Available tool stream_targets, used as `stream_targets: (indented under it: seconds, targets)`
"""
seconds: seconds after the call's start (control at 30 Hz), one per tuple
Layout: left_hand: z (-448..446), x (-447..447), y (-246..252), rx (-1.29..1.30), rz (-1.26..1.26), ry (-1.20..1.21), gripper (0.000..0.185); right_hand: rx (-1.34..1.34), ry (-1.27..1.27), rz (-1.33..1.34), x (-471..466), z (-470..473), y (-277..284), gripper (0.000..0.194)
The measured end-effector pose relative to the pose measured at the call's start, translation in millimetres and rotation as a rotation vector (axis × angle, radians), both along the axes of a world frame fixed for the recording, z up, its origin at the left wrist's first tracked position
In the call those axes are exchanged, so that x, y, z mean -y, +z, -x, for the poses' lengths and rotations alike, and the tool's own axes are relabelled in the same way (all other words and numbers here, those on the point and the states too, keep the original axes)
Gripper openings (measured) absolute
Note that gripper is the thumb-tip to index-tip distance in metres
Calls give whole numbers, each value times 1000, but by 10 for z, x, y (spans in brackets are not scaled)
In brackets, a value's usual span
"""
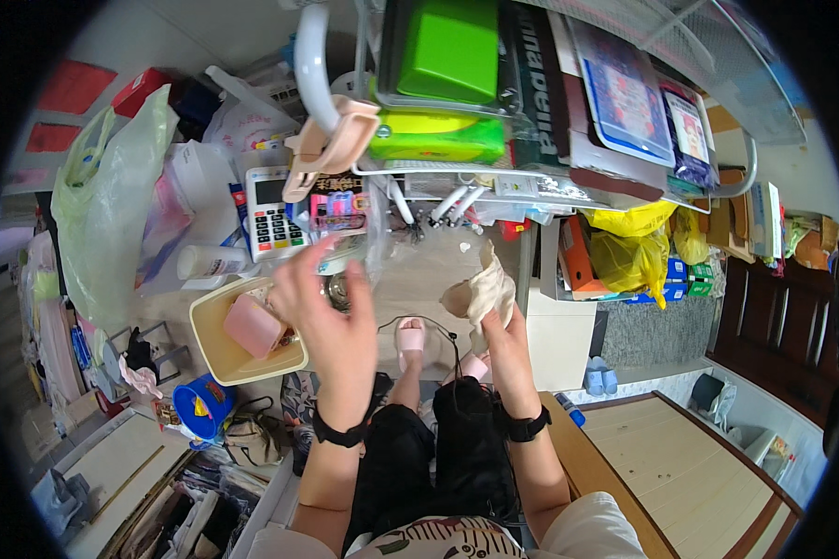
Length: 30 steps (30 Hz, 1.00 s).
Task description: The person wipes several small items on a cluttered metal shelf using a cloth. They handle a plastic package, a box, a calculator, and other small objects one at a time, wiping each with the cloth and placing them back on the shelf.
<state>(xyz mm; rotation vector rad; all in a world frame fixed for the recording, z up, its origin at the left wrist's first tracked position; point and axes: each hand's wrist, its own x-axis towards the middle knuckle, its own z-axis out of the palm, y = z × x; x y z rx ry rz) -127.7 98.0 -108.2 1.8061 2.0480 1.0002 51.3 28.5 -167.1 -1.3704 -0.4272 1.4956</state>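
Note:
My right hand [510, 342] holds a crumpled cream cloth-like item [491, 290], with a tan rounded part showing on its left side. Raised over the glass desk, my left hand [332, 314] has its fingers apart and nothing between them. Just left of it is a cream plastic bin [208, 349] with a pink container [253, 325] inside. Behind my left fingers lie a round glass item [338, 292] and a white card payment terminal [277, 209].
A wire shelf holds a green box [451, 52] and a green tissue pack [437, 136]. A pink clamp [332, 143] grips its white tube. Left are a plastic bag [115, 209], a white bottle [212, 262] and a blue bucket [203, 407]. Yellow bags [629, 258] lie right.

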Motion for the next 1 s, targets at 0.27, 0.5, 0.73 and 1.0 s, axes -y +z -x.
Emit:
stream_targets:
  seconds: [0.27, 0.5, 0.73, 1.0]
  targets:
    - [-1244, -318, -667, 141, 75, -521, 26, 172, -45, -103, 99, -471, -15, 41]
    - [-1888, -687, -1212, -209, 38, -490, 40, 255, -70, -88, 220, -877, -31, 42]
    - [-2020, -831, -1305, -192, 189, -467, 46, 261, -76, -35, 321, -1138, -24, 40]
    - [-1879, -1098, -1302, -442, 307, -295, 48, 244, -59, -19, 420, -1322, -118, 40]
